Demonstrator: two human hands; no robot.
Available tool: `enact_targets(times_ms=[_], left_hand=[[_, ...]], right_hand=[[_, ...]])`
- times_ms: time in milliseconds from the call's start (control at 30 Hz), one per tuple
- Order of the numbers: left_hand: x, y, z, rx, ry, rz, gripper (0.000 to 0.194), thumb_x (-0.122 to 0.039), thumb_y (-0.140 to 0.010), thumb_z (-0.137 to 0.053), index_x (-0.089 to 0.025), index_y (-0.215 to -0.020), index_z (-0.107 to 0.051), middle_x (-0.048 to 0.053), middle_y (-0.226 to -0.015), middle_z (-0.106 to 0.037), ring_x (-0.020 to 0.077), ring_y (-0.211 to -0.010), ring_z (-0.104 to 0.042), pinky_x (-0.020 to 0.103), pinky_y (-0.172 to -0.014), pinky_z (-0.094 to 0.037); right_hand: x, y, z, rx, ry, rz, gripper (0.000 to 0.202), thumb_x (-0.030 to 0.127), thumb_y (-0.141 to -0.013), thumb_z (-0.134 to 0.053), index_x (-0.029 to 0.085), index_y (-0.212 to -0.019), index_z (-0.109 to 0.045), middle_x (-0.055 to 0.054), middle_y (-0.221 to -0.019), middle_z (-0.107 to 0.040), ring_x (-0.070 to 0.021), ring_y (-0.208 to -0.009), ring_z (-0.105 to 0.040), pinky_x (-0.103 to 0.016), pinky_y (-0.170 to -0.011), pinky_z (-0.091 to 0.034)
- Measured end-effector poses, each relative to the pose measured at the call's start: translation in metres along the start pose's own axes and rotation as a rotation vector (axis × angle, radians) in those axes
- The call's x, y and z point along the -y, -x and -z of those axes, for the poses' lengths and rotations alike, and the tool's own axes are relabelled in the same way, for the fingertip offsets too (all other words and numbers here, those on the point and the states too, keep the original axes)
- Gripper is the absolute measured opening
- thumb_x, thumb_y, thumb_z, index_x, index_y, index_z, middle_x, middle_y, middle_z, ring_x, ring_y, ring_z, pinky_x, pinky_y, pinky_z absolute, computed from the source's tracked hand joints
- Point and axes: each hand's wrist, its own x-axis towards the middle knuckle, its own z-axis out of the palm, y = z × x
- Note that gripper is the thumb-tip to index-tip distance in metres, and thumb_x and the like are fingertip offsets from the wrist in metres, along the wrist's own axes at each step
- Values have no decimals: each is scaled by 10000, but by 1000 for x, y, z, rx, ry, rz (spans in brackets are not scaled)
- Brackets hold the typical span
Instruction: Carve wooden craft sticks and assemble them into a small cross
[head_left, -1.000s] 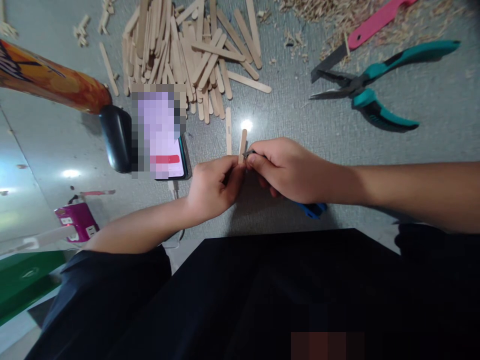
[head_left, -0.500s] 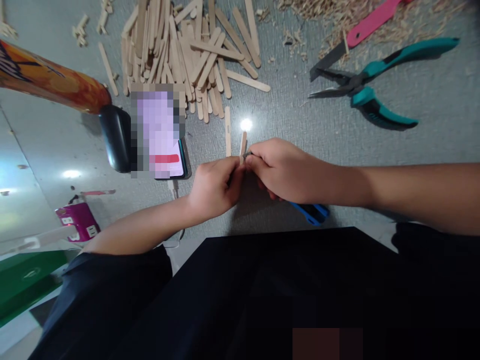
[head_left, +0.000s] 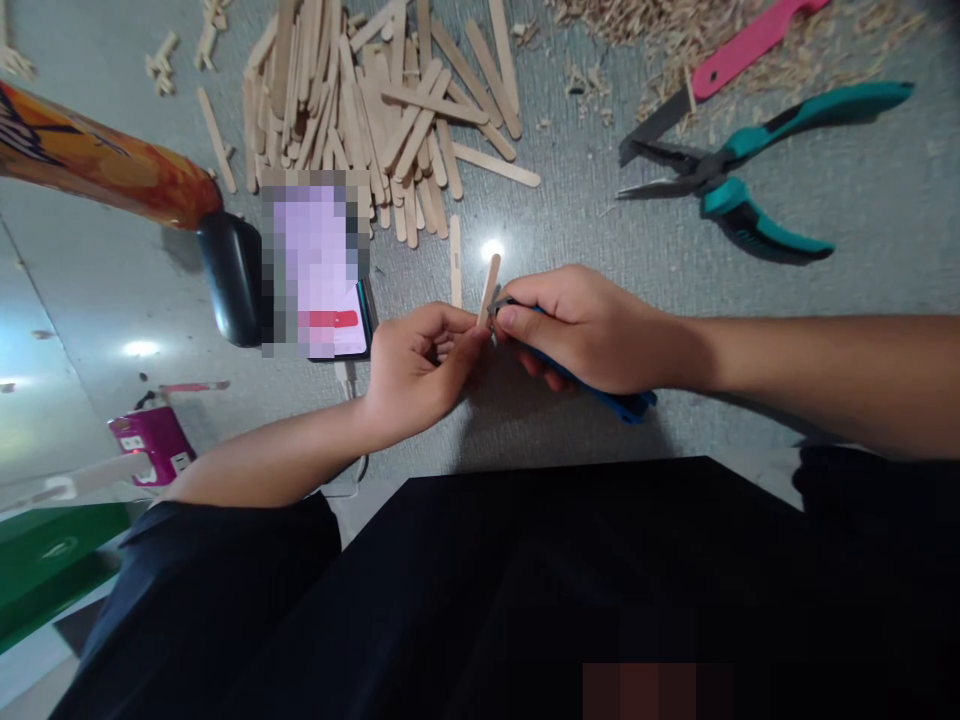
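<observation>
My left hand point(head_left: 416, 375) pinches the lower end of a wooden craft stick point(head_left: 491, 278) between thumb and fingertips, and the stick's rounded end points up and away. My right hand point(head_left: 589, 325) is closed around a blue-handled utility knife point(head_left: 634, 405), whose tail sticks out below the palm. Its dark tip is at the stick's right edge, close to my left fingertips; whether it touches the wood is hard to tell. On the table just left of the held stick lies another craft stick with a small slot point(head_left: 456, 262), its lower end hidden behind my left hand.
Ahead is a heap of craft sticks point(head_left: 330, 100). Teal-handled pliers point(head_left: 709, 172) lie open at right, beside a pink-handled knife point(head_left: 739, 55) and wood shavings point(head_left: 622, 18). A phone point(head_left: 349, 335), a black rounded case point(head_left: 229, 280) and an orange can point(head_left: 112, 155) are at left.
My right hand has shifted slightly up and turned, showing more of the blue knife. My left fingers have loosened a little, and the held stick leans more to the right.
</observation>
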Motion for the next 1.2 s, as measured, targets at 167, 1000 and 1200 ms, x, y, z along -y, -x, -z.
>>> enact_targets(times_ms=[167,1000,1200], left_hand=[[-3,-3,1,35,-9,-34,268,-370,-1066,-781,-181,-891,-709,-1,-640,-747,107,-490,-716,167,-439,-541],[-7,-5,3,93,47,63,337,-491,-1057,-776,-205,-902,-686,-6,-673,-760,119,-445,-693,198,-381,-534],[-3,-6,2,53,39,56,372,-537,-1049,-773,-206,-907,-680,3,-705,-780,112,-447,-690,195,-391,-546]], right_hand=[[1,1,1,21,29,3,360,159,-1151,-549,197,-795,-588,47,-610,-629,-78,-432,-594,-213,-430,-402],[3,5,9,107,-62,-49,283,299,-1145,-627,198,-882,-654,40,-668,-646,-87,-474,-584,-219,-446,-419],[6,7,8,104,-46,-63,244,285,-1148,-599,200,-927,-659,32,-698,-648,-97,-512,-588,-224,-479,-435]])
